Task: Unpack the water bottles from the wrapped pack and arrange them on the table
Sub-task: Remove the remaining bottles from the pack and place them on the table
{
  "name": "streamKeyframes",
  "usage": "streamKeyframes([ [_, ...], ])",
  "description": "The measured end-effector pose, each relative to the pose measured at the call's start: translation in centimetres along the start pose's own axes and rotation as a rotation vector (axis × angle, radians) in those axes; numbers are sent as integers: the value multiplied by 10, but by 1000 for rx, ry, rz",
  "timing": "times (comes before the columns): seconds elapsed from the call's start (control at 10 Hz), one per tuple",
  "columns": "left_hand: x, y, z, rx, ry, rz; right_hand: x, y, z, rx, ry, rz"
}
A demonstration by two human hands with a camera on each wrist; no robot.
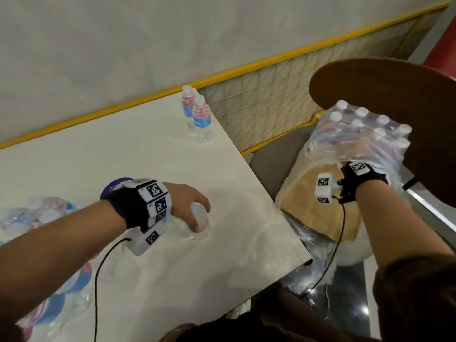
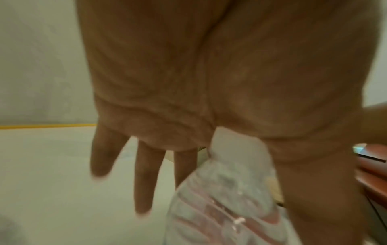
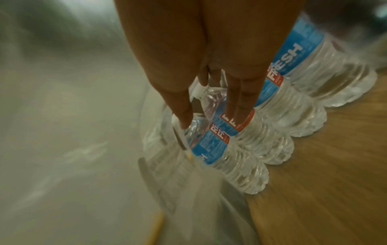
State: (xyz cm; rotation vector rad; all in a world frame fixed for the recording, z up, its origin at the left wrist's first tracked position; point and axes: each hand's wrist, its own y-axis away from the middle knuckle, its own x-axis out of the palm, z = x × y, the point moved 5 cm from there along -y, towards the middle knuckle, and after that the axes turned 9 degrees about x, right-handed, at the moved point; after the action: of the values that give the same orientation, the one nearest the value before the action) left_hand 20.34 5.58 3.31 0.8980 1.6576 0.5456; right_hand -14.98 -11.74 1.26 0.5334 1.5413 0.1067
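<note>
Left hand [image 1: 191,204] grips a water bottle [image 1: 200,218] by its top, upright on the white table [image 1: 138,149]. Right hand [image 3: 209,69], fingers straight, reaches inside the wrapped pack [image 1: 365,134] beside the table; two bottles [image 1: 197,114] stand at the far edge

"FRESH" runs in white letters down the blue-and-red labels [image 3: 293,56] of the packed water bottles [image 3: 326,79].

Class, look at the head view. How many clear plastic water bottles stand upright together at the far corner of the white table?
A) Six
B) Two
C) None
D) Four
B: two clear plastic water bottles with blue and red labels stand side by side at the far corner of the white table.
</note>
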Motion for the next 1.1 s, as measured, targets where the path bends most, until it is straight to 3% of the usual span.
streamKeyframes([
  [0.1,-3,8,7,-65,-144,40,-2,-37,-1,22,-204,81],
  [0.2,-3,10,10,-108,-141,80,-13,-41,3,-10,-251,50],
  [0.3,1,12,10,-141,-82,115,-20,-16,1,49,-369,24],
  [0.4,2,13,8,-157,-76,140,-5,-26,-3,45,-332,-16],
  [0.5,1,15,5,-142,-125,170,9,-15,-4,91,-550,30],
  [0.6,4,17,4,-98,-163,177,23,14,6,156,-602,77],
  [0.7,9,20,3,-55,-191,192,54,22,2,95,-523,63],
  [0.8,12,21,5,-32,-212,183,48,49,13,65,-651,28],
  [0.9,11,24,11,-26,-170,138,40,87,29,28,-909,-147],
  [1.1,9,35,23,-30,-140,29,56,148,67,-245,-889,-216],
])
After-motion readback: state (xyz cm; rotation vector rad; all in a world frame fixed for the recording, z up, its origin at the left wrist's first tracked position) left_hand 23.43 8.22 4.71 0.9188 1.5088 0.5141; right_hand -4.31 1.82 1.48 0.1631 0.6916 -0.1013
